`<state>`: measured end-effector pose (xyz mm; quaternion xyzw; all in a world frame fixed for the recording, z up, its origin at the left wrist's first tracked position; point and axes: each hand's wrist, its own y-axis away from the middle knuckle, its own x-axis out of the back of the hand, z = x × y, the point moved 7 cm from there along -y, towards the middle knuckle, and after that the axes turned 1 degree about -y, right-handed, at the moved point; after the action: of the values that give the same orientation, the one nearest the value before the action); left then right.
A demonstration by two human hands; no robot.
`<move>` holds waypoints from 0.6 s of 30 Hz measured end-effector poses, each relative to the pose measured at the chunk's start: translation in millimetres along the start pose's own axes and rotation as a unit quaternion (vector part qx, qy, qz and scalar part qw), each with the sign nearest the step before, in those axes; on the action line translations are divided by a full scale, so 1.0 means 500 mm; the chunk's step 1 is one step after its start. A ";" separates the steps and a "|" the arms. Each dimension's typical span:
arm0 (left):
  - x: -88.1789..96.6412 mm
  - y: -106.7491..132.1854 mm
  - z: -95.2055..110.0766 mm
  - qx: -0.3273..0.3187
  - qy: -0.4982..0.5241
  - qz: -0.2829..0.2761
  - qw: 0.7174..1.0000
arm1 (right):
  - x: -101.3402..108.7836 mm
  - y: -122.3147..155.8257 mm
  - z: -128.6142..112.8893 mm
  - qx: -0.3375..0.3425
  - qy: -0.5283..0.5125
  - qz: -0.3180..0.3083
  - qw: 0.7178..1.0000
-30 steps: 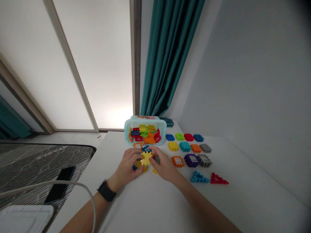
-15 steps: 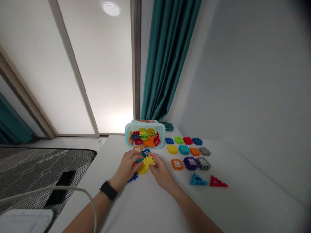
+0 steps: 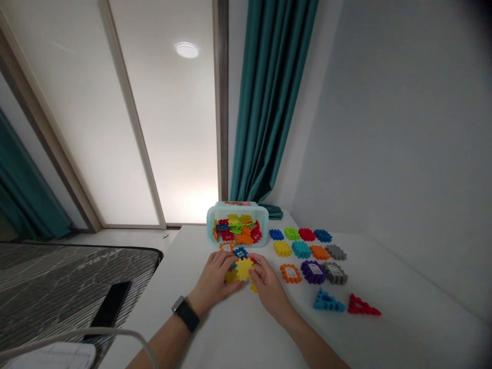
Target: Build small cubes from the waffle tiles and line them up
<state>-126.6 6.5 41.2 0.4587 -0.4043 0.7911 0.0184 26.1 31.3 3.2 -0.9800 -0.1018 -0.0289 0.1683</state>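
A yellow square building block (image 3: 244, 268) with toothed edges is between my two hands. My right hand (image 3: 268, 288) pinches its right side with thumb and fingers. From the left, my left hand (image 3: 214, 279) curls over a second yellow block (image 3: 231, 277), its thumb along the lower edge of the yellow pieces. Just beyond the fingers lies a blue window block (image 3: 240, 252), and an orange window block (image 3: 226, 247) is close to the tub. Bits of teal and red show among the fingers. How these pieces join is hidden by my hands.
A pale blue tub (image 3: 211, 230) lies on its side with mixed blocks inside. Rows of coloured blocks, including a purple one (image 3: 313, 272), are on the right. Blue (image 3: 328, 301) and red (image 3: 363, 305) triangles lie nearer me. A white cable (image 3: 115, 331) crosses lower left.
The view has shifted, so everything sits lower and farther right. My left thumb now reaches along the yellow pieces' lower edge. The blue piece near it no longer shows.
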 end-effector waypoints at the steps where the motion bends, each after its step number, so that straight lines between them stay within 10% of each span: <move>1: 0.000 0.001 -0.002 -0.002 -0.001 0.002 1.000 | -0.001 0.000 0.002 -0.001 -0.001 -0.001 1.000; 7: 0.009 0.000 -0.009 -0.019 -0.022 0.011 1.000 | 0.002 0.001 -0.005 0.008 0.028 -0.016 0.999; 18: 0.027 0.004 -0.028 -0.006 -0.008 0.039 0.999 | 0.029 0.007 -0.087 0.257 0.279 -0.011 0.925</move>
<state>-145.2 9.6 46.3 0.4489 -0.4271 0.7848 -0.0128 39.8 16.0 44.3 -0.8544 -0.0652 -0.2758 0.4355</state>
